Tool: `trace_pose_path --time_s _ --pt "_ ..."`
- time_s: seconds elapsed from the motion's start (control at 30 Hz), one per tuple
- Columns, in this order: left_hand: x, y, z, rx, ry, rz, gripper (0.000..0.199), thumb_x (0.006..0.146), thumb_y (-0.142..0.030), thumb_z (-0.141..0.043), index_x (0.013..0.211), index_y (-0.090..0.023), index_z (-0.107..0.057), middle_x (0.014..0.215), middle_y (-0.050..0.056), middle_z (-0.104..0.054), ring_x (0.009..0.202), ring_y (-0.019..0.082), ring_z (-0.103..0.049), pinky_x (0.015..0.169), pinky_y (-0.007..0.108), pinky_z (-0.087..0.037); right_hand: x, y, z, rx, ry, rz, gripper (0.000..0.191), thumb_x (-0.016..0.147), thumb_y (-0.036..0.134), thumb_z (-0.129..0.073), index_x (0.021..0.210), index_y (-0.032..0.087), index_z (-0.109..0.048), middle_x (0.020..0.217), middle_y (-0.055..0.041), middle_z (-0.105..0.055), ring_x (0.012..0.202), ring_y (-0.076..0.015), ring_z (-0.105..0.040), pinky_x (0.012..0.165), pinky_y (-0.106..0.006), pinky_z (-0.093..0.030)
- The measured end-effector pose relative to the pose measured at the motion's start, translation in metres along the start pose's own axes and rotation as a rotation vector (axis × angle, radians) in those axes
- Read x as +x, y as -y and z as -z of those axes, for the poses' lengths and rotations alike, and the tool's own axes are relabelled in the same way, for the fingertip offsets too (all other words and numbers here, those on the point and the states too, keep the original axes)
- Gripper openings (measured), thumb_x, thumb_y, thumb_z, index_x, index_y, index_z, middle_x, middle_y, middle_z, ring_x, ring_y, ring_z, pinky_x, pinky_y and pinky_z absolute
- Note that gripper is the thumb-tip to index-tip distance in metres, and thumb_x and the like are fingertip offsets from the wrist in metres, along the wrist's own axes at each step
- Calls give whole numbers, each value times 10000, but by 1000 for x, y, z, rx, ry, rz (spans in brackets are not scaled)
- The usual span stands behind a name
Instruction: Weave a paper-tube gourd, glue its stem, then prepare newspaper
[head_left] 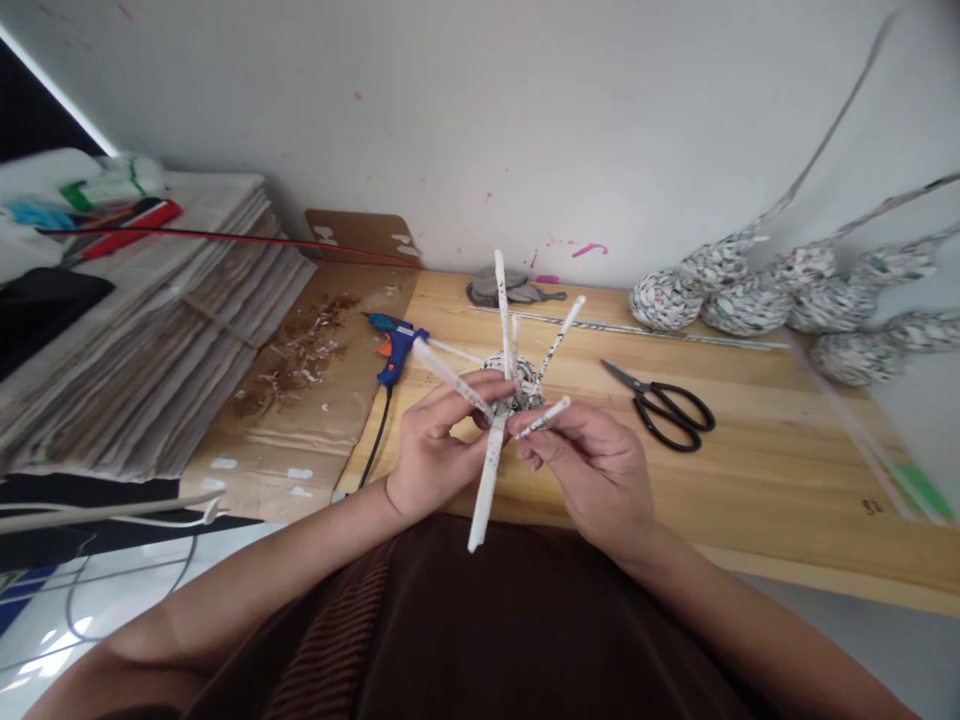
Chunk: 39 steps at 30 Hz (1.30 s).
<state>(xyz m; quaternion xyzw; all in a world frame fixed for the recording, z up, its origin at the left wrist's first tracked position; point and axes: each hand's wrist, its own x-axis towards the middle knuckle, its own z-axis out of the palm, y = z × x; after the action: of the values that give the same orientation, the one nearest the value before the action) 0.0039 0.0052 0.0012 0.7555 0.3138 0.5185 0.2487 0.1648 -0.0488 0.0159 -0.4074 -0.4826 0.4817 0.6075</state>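
Observation:
Between my hands is a small round piece woven from rolled newspaper (pixel 530 393), with several paper tubes sticking out of it. One white paper tube (pixel 487 485) points down toward me; another (pixel 501 300) stands up on the far side. My left hand (pixel 442 430) is closed round the left side of the woven piece, thumb and fingers on it. On the right, my right hand (pixel 592 465) pinches a short printed paper tube (pixel 546 416) between thumb and fingers. Part of the woven piece is hidden behind my fingers.
A blue glue gun (pixel 397 350) lies left, its cord running to the table edge. Black-handled scissors (pixel 667 405) lie right. Several woven paper pieces with long tails (pixel 750 300) stand back right. Stacked newspapers (pixel 187 330) and cardboard (pixel 322 430) with scraps are at left.

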Motion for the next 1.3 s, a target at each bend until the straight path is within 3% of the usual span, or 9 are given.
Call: trace_pose_path --time_s 0.07,0.23,0.53,0.6,0.73,0.87,1.3 --pt "0 0 -1 4 -23 -16 312 805 -157 -780 1111 -201 -743 1116 104 -774 1076 222 -719 969 375 -592 0 1 0 -25 -39 9 95 853 198 -740 927 242 -782 808 -11 -774 653 -132 -680 603 -271 -595" --pt "-2 3 -2 -9 -58 22 344 799 -184 -797 1136 -216 -741 1150 104 -763 1073 227 -721 890 344 -634 -3 4 3 -132 -97 58 126 884 205 -717 988 245 -776 994 -37 -788 731 -155 -727 681 -318 -632" --pt "-11 6 -4 -121 9 207 324 794 -228 -800 1112 -192 -753 1166 134 -743 1040 241 -732 712 290 -663 -4 -9 6 -206 -25 -33 100 925 266 -674 991 224 -736 748 4 -720 606 -125 -648 583 -270 -559" --pt "-12 9 -4 -124 1 243 328 785 -239 -810 1105 -191 -757 1158 134 -744 1028 239 -732 704 287 -663 -2 -7 8 -342 -3 24 123 939 238 -636 1021 226 -727 823 -13 -737 658 -136 -666 626 -286 -566" --pt "-12 13 -3 -141 -25 291 351 757 -242 -838 1095 -192 -762 1157 125 -744 1034 232 -727 734 291 -661 4 -1 13 -708 101 271 263 930 101 -533 1069 230 -714 1005 -51 -736 917 -185 -693 830 -343 -566" --pt "-10 13 -1 -158 -7 295 359 766 -224 -825 1116 -192 -753 1181 121 -732 1061 232 -720 766 298 -659 11 4 15 -873 188 371 286 927 65 -485 1088 200 -680 1021 -75 -707 958 -195 -680 870 -351 -556" --pt "-6 16 1 -92 75 177 362 804 -137 -743 1157 -217 -735 1216 118 -715 1124 230 -687 781 288 -652 16 26 5 -1084 449 88 258 910 36 -441 1088 192 -544 1037 -101 -658 894 -225 -639 763 -353 -499"
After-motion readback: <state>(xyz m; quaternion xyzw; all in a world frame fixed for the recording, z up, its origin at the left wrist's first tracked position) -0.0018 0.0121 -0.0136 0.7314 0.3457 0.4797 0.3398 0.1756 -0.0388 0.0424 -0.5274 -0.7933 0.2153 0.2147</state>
